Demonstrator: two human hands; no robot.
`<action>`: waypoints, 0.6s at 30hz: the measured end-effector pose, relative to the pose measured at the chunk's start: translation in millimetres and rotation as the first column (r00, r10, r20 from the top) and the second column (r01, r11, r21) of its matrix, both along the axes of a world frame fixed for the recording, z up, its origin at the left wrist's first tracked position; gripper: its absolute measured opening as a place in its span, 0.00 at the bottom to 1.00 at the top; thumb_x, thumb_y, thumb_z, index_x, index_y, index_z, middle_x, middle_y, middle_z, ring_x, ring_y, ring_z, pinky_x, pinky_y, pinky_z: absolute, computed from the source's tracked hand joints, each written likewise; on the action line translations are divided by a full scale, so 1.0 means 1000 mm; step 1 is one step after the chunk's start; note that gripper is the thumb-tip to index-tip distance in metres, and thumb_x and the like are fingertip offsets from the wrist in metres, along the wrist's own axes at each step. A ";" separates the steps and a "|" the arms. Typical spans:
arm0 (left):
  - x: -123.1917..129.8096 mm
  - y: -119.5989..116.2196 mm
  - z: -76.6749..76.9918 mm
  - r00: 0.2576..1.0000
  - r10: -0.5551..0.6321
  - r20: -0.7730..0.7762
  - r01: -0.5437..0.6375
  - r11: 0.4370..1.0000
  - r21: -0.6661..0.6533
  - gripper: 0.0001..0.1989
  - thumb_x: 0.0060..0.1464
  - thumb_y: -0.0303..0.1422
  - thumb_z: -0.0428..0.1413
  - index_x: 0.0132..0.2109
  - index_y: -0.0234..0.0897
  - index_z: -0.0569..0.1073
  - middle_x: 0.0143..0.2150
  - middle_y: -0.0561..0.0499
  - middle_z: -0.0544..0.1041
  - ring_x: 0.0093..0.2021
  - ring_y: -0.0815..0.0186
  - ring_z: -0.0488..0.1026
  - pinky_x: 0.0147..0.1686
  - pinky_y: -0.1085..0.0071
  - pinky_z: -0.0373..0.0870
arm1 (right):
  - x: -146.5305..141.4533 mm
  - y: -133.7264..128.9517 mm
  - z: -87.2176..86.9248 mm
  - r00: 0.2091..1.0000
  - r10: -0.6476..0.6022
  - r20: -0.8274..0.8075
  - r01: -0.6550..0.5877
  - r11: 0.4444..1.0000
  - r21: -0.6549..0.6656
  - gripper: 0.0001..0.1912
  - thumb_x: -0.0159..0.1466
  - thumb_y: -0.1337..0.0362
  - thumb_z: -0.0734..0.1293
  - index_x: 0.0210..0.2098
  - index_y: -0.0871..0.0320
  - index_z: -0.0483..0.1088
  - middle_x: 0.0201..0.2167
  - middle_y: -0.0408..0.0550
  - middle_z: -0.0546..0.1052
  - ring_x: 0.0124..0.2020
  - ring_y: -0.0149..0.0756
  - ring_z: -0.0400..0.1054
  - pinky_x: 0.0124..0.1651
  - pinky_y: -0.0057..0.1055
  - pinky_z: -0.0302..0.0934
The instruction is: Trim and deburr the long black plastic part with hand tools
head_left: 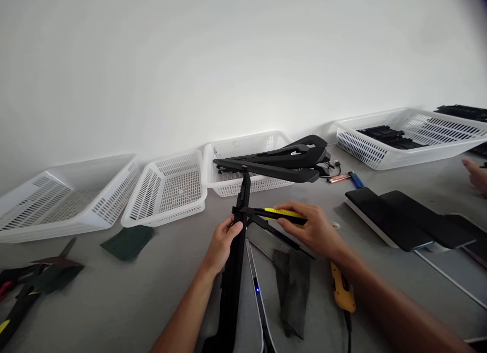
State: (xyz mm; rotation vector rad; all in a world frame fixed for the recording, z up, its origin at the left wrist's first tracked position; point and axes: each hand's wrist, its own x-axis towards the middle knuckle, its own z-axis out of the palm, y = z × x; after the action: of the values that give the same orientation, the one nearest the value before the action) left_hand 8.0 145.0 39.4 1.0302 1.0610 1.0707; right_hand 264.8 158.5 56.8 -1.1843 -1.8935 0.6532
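Observation:
My left hand (224, 239) is closed around a long black plastic part (233, 272) that stands lengthwise in front of me. In my right hand (315, 226) is a yellow-and-black utility knife (281, 215), its front end at the black part just above my left thumb. A thin black strip (279, 235) slants down to the right from that spot, below my right fingers. Under it lie a dark cloth (292, 292) and a slim silver-edged bar with a blue light (257, 290).
White baskets (163, 218) line the wall; one (254, 186) bears several long black parts (274, 165). A yellow corded tool (342, 289) lies right, near black flat devices (388, 218). Pliers-like tools (26, 292) and green cloth (127, 242) lie left. Another person's hand (475, 175) shows far right.

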 end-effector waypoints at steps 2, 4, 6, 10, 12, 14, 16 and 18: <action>0.001 -0.001 0.001 1.000 0.009 -0.003 -0.009 1.000 -0.005 0.19 0.57 0.49 0.67 0.36 0.37 0.77 0.23 0.57 0.72 0.24 0.70 0.65 0.26 0.73 0.59 | 0.000 0.000 0.001 1.000 -0.017 -0.011 0.017 1.000 0.018 0.12 0.70 0.58 0.68 0.49 0.53 0.81 0.41 0.46 0.86 0.36 0.39 0.78 0.34 0.30 0.68; 0.001 -0.002 0.002 1.000 0.016 -0.008 -0.016 1.000 -0.009 0.19 0.57 0.49 0.67 0.35 0.37 0.77 0.23 0.57 0.72 0.24 0.70 0.65 0.26 0.73 0.58 | 0.000 0.000 0.001 1.000 -0.007 -0.005 0.007 1.000 0.021 0.12 0.69 0.59 0.68 0.48 0.53 0.81 0.41 0.46 0.86 0.36 0.39 0.78 0.34 0.30 0.68; 0.001 -0.002 0.002 1.000 0.021 -0.011 -0.021 1.000 -0.014 0.19 0.56 0.49 0.67 0.34 0.37 0.77 0.23 0.57 0.71 0.24 0.70 0.64 0.26 0.73 0.58 | 0.001 0.000 0.000 1.000 0.012 0.014 -0.012 1.000 0.014 0.11 0.69 0.59 0.69 0.48 0.53 0.81 0.40 0.45 0.86 0.35 0.38 0.78 0.36 0.30 0.69; 0.001 -0.002 0.001 1.000 0.027 -0.003 -0.027 1.000 -0.016 0.19 0.56 0.49 0.67 0.32 0.38 0.75 0.23 0.58 0.70 0.24 0.71 0.62 0.27 0.73 0.59 | 0.000 0.000 0.001 1.000 -0.016 -0.001 0.016 0.999 0.038 0.11 0.70 0.59 0.69 0.49 0.53 0.80 0.40 0.46 0.86 0.37 0.39 0.79 0.39 0.31 0.70; 0.001 -0.001 0.000 1.000 0.023 0.005 -0.023 1.000 -0.013 0.19 0.57 0.48 0.67 0.32 0.38 0.75 0.24 0.58 0.70 0.25 0.71 0.62 0.29 0.73 0.60 | -0.001 -0.002 0.002 1.000 -0.014 -0.020 0.015 0.998 0.062 0.11 0.70 0.59 0.69 0.50 0.53 0.80 0.41 0.45 0.86 0.37 0.39 0.80 0.40 0.31 0.71; 0.001 0.000 -0.001 1.000 0.007 0.014 -0.006 1.000 -0.010 0.18 0.57 0.48 0.67 0.34 0.37 0.77 0.27 0.57 0.73 0.27 0.70 0.63 0.31 0.73 0.61 | -0.003 -0.004 0.003 1.000 0.014 -0.026 -0.012 0.997 0.075 0.11 0.70 0.60 0.69 0.50 0.52 0.79 0.41 0.44 0.86 0.37 0.38 0.80 0.41 0.30 0.71; 0.001 0.000 -0.002 1.000 -0.019 0.021 0.019 1.000 -0.006 0.19 0.57 0.49 0.67 0.37 0.36 0.79 0.31 0.54 0.76 0.29 0.69 0.67 0.33 0.72 0.63 | -0.006 -0.006 0.003 0.999 0.045 -0.028 -0.043 0.996 0.072 0.10 0.70 0.61 0.69 0.50 0.52 0.79 0.41 0.44 0.86 0.38 0.37 0.80 0.41 0.30 0.71; 0.001 0.000 -0.003 0.999 -0.039 0.017 0.039 0.999 -0.001 0.19 0.57 0.49 0.67 0.37 0.36 0.80 0.31 0.54 0.76 0.31 0.68 0.68 0.34 0.72 0.64 | -0.009 -0.006 0.002 0.997 0.068 -0.034 -0.066 0.996 0.060 0.10 0.70 0.62 0.69 0.49 0.52 0.79 0.42 0.44 0.86 0.39 0.37 0.81 0.42 0.30 0.72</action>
State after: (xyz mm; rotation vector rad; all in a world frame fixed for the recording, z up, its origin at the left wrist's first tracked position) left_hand 9.3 145.4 36.7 1.0352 1.0239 1.0459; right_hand 256.2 152.1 58.8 -1.0697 -1.9161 0.6463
